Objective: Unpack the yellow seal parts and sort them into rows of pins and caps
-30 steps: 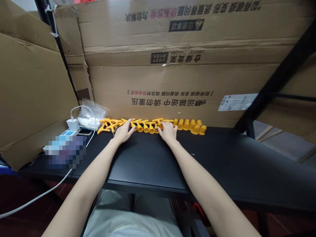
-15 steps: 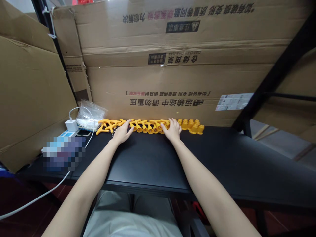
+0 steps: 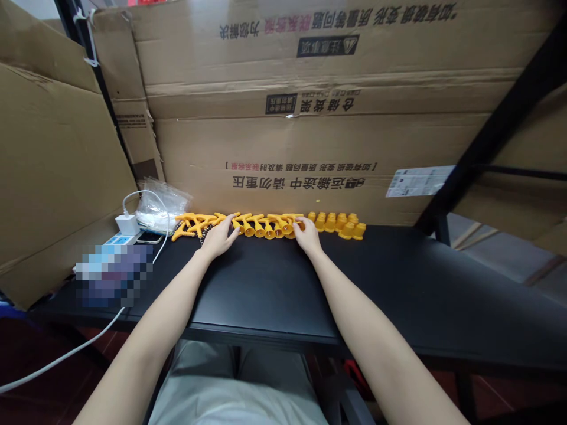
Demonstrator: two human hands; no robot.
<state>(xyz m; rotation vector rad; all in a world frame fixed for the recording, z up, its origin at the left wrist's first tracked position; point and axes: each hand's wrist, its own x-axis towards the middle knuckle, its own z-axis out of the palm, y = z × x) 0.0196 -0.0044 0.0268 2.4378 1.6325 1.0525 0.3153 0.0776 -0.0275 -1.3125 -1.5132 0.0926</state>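
A row of yellow plastic pieces, each a cup with a T-shaped handle [image 3: 259, 229], lies on the black table with several cup mouths facing me. At its left end, my left hand [image 3: 218, 238] rests on the table, thumb and fingers apart against the outermost piece. My right hand [image 3: 308, 238] is at the right end, thumb and fingers bent around the last cup piece, which it partly hides. Left of my left hand lies a heap of yellow branching pieces [image 3: 195, 223] with dark chain. Several yellow cups [image 3: 341, 222] stand upside down right of my right hand.
A printed cardboard sheet [image 3: 266, 139] stands behind the row. On the left are a clear plastic bag [image 3: 162, 203], a white charger [image 3: 127, 224], a phone [image 3: 149, 238], and a white cable [image 3: 80, 356] running over the table's front edge. A black shelf post [image 3: 482, 136] slants at the right.
My right hand has drawn slightly left and its spread fingers have bent in around the row's end, uncovering more upside-down cups. My left hand has stayed in place.
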